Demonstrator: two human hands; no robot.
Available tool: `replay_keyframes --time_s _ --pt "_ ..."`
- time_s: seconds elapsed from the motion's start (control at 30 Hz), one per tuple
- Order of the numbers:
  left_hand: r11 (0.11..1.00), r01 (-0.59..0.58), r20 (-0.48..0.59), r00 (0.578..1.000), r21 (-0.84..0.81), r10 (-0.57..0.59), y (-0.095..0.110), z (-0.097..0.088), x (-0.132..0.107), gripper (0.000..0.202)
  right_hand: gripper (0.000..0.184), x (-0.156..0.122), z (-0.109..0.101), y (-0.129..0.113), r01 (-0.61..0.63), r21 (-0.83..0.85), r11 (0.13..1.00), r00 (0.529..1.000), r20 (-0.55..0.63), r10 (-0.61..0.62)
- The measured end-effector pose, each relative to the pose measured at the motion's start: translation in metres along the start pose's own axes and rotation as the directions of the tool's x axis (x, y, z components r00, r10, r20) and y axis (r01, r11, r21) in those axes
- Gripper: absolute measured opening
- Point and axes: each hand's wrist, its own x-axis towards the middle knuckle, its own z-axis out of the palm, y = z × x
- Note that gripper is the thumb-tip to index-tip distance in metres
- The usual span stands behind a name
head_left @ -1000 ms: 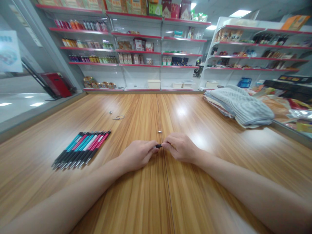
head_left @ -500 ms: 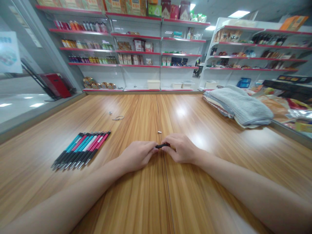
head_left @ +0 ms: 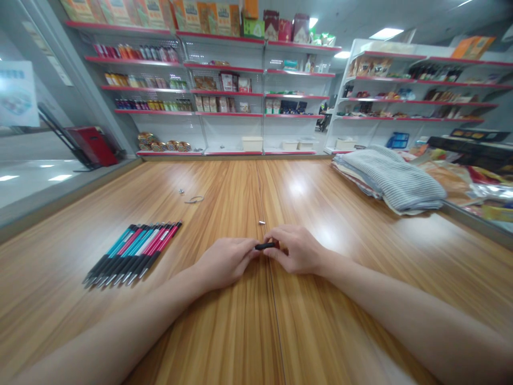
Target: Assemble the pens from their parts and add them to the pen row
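Between my hands is a pen (head_left: 265, 246), black along its visible length with a bit of red by my right fingers; the rest is hidden. My left hand (head_left: 228, 262) pinches its left end between thumb and fingers. At the other end, my right hand (head_left: 294, 248) is closed round the pen with curled fingers. A small silver metal piece (head_left: 262, 222) lies on the table just beyond my hands. To the left, several pens (head_left: 134, 251) with blue, red and white barrels and black grips lie side by side in a slanted row.
Farther back on the wooden table (head_left: 224, 337) are a thin looped strip (head_left: 194, 199) and a tiny metal bit (head_left: 181, 191). Folded striped cloth (head_left: 396, 176) is stacked at the right, with packaged goods beyond. Stocked shelves (head_left: 228, 93) stand behind the table.
The view has tilted up slightly, so everything sits a little lower. A bit of red now shows on the pen by my right fingers. Both hands keep their hold.
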Motion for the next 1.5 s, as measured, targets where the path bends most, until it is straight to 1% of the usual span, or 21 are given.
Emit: replay_keyframes --time_s 0.07,0.17,0.2,0.27,0.33,0.37,0.47,0.53,0.6,0.67,0.77,0.9,0.97,1.03,1.07,1.13,1.23,1.3,1.37,1.43,1.5 --pt "1.000 0.003 0.005 1.000 -0.002 -0.003 -0.0004 0.0012 -0.0006 0.025 0.018 -0.0005 0.0012 0.0003 0.015 -0.023 1.000 1.000 -0.003 -0.015" --pt "1.000 0.014 0.016 1.000 -0.011 -0.014 -0.0010 0.0026 -0.0010 0.027 0.032 -0.0004 0.0018 0.0006 0.034 -0.088 0.996 0.999 0.003 -0.034" --pt "1.000 0.018 0.022 1.000 -0.014 -0.018 -0.0011 0.0028 -0.0011 0.027 0.032 -0.0003 0.0015 0.0004 0.030 -0.088 0.996 1.000 0.001 -0.030" --pt "0.999 0.023 0.027 0.999 -0.027 -0.022 -0.0010 0.0031 -0.0012 0.025 0.023 -0.0001 0.0006 -0.0003 0.019 -0.059 0.998 1.000 -0.005 -0.019" --pt "0.999 0.027 0.024 0.999 -0.033 -0.026 -0.0007 0.0031 -0.0013 0.024 0.019 -0.0002 0.0003 -0.0010 0.016 -0.048 0.999 1.000 -0.003 -0.016" --pt "0.999 0.026 0.022 0.999 -0.032 -0.025 -0.0003 0.0029 -0.0014 0.024 0.019 -0.0004 0.0005 -0.0012 0.017 -0.061 0.998 1.000 0.002 -0.017" --pt "0.999 0.018 0.013 1.000 -0.040 -0.017 0.0013 0.0017 -0.0015 0.022 0.030 -0.0006 0.0021 -0.0013 0.024 -0.107 0.994 1.000 0.009 -0.023" --pt "0.997 0.038 0.000 0.999 -0.065 -0.038 0.0026 0.0007 -0.0016 0.022 0.025 -0.0005 0.0026 -0.0014 0.022 -0.084 0.996 1.000 -0.007 -0.023" --pt "0.993 0.085 -0.012 0.996 -0.076 -0.086 0.0036 0.0000 -0.0014 0.023 0.018 -0.0001 0.0022 -0.0017 0.025 -0.049 0.998 0.999 -0.024 -0.027" --pt "0.993 0.103 -0.011 0.995 -0.057 -0.104 0.0043 -0.0002 -0.0011 0.021 0.018 0.0003 0.0013 -0.0020 0.035 -0.054 0.998 0.999 -0.024 -0.036" --pt "0.998 0.067 -0.007 0.998 -0.013 -0.067 0.0051 -0.0003 -0.0005 0.024 0.028 0.0006 0.0000 -0.0028 0.038 -0.087 0.995 0.999 -0.009 -0.039" --pt "0.997 0.069 -0.033 0.997 -0.045 -0.071 0.0060 -0.0012 -0.0006 0.022 0.018 0.0005 -0.0004 -0.0034 0.012 -0.039 0.999 1.000 -0.006 -0.013" --pt "0.996 0.068 -0.054 0.996 -0.062 -0.072 0.0064 -0.0020 -0.0008 0.021 0.019 0.0003 0.0005 -0.0029 0.019 -0.057 0.998 1.000 -0.001 -0.019" --pt "0.997 0.049 -0.084 0.995 -0.057 -0.054 0.0066 -0.0030 -0.0009 0.019 0.028 0.0001 0.0014 -0.0023 0.026 -0.088 0.996 1.000 0.005 -0.026" --pt "0.998 0.039 -0.100 0.994 -0.048 -0.044 0.0067 -0.0034 -0.0009 0.019 0.029 0.0000 0.0015 -0.0022 0.021 -0.087 0.996 1.000 0.002 -0.021" --pt "0.999 0.029 -0.128 0.991 -0.027 -0.032 0.0068 -0.0038 -0.0010 0.018 0.024 -0.0001 0.0012 -0.0022 0.012 -0.057 0.998 1.000 -0.008 -0.012" --pt "1.000 0.020 -0.110 0.994 0.017 -0.018 0.0073 -0.0026 -0.0015 0.019 0.020 0.0003 0.0002 -0.0029 0.025 -0.027 0.999 1.000 -0.009 -0.025" --pt "0.999 0.025 -0.085 0.996 0.041 -0.022 0.0074 -0.0012 -0.0016 0.022 0.023 0.0014 -0.0007 -0.0033 0.022 -0.031 0.999 1.000 -0.004 -0.022" --pt "0.998 0.057 -0.087 0.995 0.034 -0.054 0.0065 -0.0005 -0.0011 0.024 0.026 0.0029 -0.0022 -0.0030 -0.022 -0.021 1.000 0.999 -0.023 0.022" --pt "0.993 0.118 -0.120 0.986 -0.016 -0.119 0.0043 -0.0012 -0.0001 0.022 0.030 0.0043 -0.0039 -0.0012 -0.087 -0.009 0.996 0.995 -0.048 0.086" --pt "0.977 0.194 -0.160 0.966 -0.086 -0.205 0.0013 -0.0027 0.0009 0.021 0.047 0.0049 -0.0048 0.0025 -0.139 -0.024 0.990 0.990 -0.016 0.139"
